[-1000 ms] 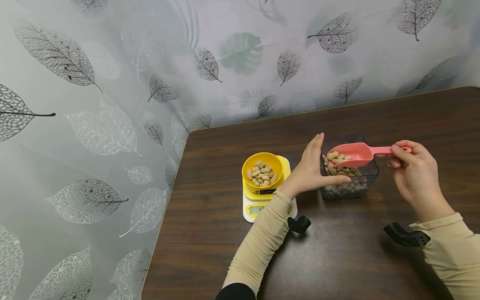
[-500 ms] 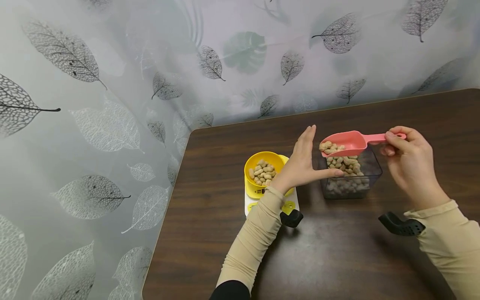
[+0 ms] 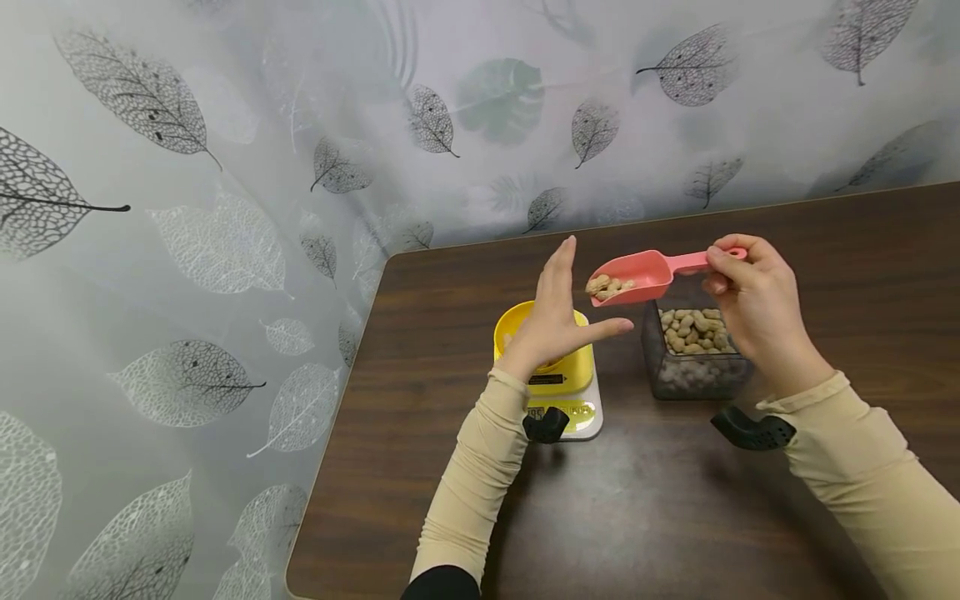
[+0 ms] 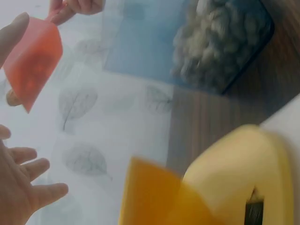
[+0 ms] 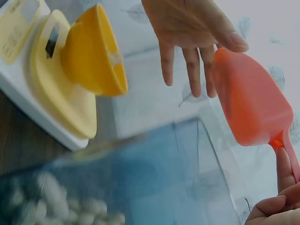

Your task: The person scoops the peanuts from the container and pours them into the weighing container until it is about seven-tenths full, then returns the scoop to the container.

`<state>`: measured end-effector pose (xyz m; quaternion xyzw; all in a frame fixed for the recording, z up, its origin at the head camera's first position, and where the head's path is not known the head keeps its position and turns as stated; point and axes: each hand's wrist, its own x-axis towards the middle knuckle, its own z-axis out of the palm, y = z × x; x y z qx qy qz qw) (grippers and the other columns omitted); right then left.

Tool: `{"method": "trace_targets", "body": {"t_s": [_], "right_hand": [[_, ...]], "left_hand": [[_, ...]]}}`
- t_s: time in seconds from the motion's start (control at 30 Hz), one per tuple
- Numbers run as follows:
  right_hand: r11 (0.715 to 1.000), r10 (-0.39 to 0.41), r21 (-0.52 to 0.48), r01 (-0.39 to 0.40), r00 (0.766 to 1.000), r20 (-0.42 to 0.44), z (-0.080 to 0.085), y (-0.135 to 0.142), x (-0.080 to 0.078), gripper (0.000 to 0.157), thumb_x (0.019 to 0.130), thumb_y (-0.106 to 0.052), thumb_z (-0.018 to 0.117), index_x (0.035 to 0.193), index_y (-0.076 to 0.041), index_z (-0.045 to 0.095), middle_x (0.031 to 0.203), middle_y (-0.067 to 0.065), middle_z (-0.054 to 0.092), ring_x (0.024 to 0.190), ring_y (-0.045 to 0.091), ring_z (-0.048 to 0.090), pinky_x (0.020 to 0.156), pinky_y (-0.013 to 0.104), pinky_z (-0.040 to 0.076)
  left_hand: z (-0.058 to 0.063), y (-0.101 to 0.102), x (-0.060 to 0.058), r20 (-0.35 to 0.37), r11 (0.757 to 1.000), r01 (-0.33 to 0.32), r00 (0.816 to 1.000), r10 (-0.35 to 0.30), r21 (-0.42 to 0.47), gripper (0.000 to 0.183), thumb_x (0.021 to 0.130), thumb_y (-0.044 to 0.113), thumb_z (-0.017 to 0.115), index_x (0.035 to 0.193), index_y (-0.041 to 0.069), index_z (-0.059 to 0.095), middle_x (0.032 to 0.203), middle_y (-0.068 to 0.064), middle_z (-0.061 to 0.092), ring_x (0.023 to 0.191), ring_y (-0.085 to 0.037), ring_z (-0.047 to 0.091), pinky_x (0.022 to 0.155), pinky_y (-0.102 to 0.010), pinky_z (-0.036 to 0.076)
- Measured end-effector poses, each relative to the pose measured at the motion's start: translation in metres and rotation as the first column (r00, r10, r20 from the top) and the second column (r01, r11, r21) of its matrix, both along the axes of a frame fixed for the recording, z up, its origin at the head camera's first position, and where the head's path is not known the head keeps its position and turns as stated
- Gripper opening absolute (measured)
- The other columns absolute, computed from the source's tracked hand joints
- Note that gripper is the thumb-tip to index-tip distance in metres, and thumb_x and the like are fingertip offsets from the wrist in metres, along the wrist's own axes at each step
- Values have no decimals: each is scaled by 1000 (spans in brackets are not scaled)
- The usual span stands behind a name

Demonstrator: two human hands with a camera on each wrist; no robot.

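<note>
While right hand [image 3: 753, 304] grips pink plastic scoop [image 3: 633, 279] w/ peanuts [image 3: 609, 287], unemptied, left hand [image 3: 555, 321] hovers open-fingered over yellow bowl [image 3: 581, 362].

Head view bright and even, soft diffuse light from above; faint shadows under both sleeves on the dark table [image 3: 675, 500]; dull sheen on the wood near the middle; slight wide-angle bending at the edges; left wrist view badly blurred, yellow bowl [image 4: 154, 197] smeared; right wrist view soft, clear container [image 5: 154, 187] out of focus, scoop [image 5: 251, 101] fairly sharp.
</note>
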<state>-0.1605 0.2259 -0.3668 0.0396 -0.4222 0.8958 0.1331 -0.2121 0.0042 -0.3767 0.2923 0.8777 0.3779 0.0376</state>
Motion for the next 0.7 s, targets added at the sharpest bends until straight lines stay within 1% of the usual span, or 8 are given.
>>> {"method": "trace_targets", "body": {"t_s": [0.13, 0.27, 0.4, 0.47, 0.53, 0.57, 0.63, 0.7], "right_hand": [[999, 2, 36, -2, 1000, 7, 1, -12, -6, 10, 89, -1, 57, 95, -1, 49, 88, 4, 40, 63, 11, 36, 55, 17, 37], [995, 13, 94, -15, 1000, 26, -1, -22, -10, 10, 90, -2, 57, 96, -3, 48, 89, 4, 41, 63, 10, 36, 57, 16, 37], [978, 15, 205, -26, 998, 53, -4, -29, -12, 11, 92, -6, 55, 98, -6, 46, 88, 2, 41, 63, 9, 36, 57, 15, 36], [957, -1, 289, -21, 997, 78, -6, -32, -13, 11, 92, -9, 55, 99, -8, 46, 84, 0, 44, 62, 9, 37, 52, 18, 30], [926, -24, 378, -16, 995, 101, -8, -33, -14, 11, 93, -11, 55, 100, -11, 47, 80, -2, 46, 63, 9, 38, 52, 18, 30], [897, -46, 442, -8, 993, 111, -9, -34, -14, 10, 93, -12, 55, 100, -13, 48, 78, -5, 48, 64, 8, 40, 52, 17, 31], [818, -95, 575, 7, 988, 123, -11, -37, -14, 9, 94, -16, 54, 101, -18, 49, 75, -9, 50, 65, 7, 42, 52, 16, 33], [735, -133, 678, 18, 984, 117, -12, -39, -14, 9, 95, -18, 53, 102, -19, 49, 75, -12, 51, 66, 7, 44, 58, 16, 39]], "left_hand": [[-2, -17, -3, 4, 999, -45, 999, 45, 14, 116, 72, 50, 74, 147, 35, -12, 157, 8, -1, 145, -14, 8, 115, -46, 24], [-8, -32, -3, 14, 994, -109, 994, 109, 19, 114, 72, 52, 73, 147, 36, -11, 157, 5, 1, 144, -17, 12, 113, -49, 28], [-19, -44, -1, 45, 990, -142, 989, 142, 13, 113, 72, 54, 72, 147, 37, -10, 157, 5, 1, 144, -20, 12, 111, -51, 29], [-26, -49, 0, 58, 988, -152, 987, 151, 8, 113, 73, 54, 71, 148, 35, -10, 157, 4, 1, 144, -21, 12, 111, -51, 29], [-32, -53, 0, 64, 986, -168, 984, 168, -3, 113, 73, 54, 72, 148, 35, -9, 158, 3, 2, 144, -22, 13, 111, -51, 29], [-35, -55, 1, 70, 984, -177, 982, 177, -5, 113, 72, 54, 72, 149, 35, -9, 158, 2, 2, 144, -22, 14, 111, -51, 29], [-40, -59, 1, 77, 982, -190, 979, 190, -9, 113, 72, 54, 73, 149, 34, -7, 158, 1, 4, 144, -23, 15, 111, -52, 29], [-45, -62, 2, 75, 980, -200, 977, 201, -21, 113, 71, 55, 73, 149, 33, -6, 158, 0, 5, 143, -24, 16, 110, -52, 30]]}}
